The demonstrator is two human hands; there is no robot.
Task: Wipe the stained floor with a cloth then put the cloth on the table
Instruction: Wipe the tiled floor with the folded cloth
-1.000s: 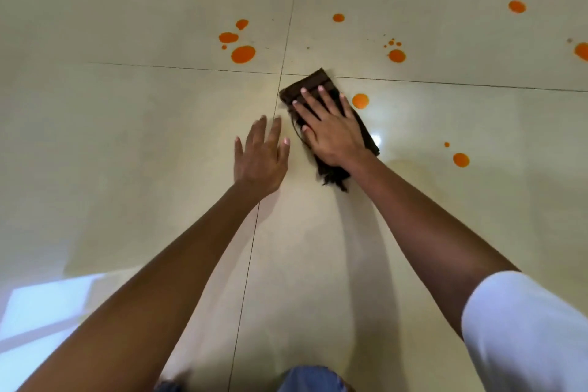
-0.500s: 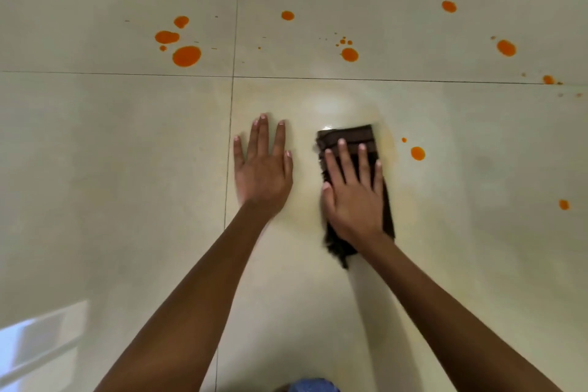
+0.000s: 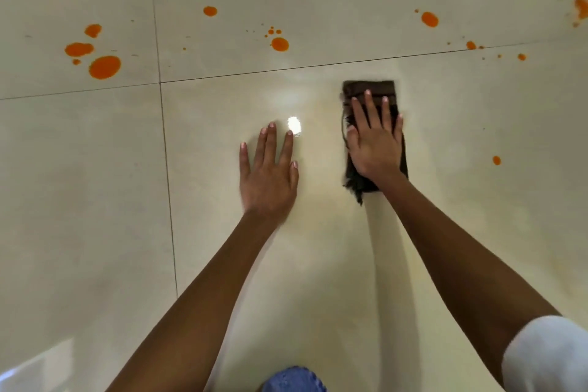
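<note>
head view: right hand [image 3: 375,143] pressed flat, fingers spread, on cloth [image 3: 370,89]; left hand [image 3: 269,175] flat on floor [image 3: 95,200].

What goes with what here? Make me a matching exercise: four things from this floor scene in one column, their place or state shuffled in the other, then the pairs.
Column 1
1. cloth
2. left hand
3. largest orange stain
4. white sleeve

Column 2
A. flat on the bare tile, holding nothing
B. bottom right corner
C. pressed under the right hand
D. far left, beyond the tile joint

Pairs: 1-C, 2-A, 3-D, 4-B
</note>
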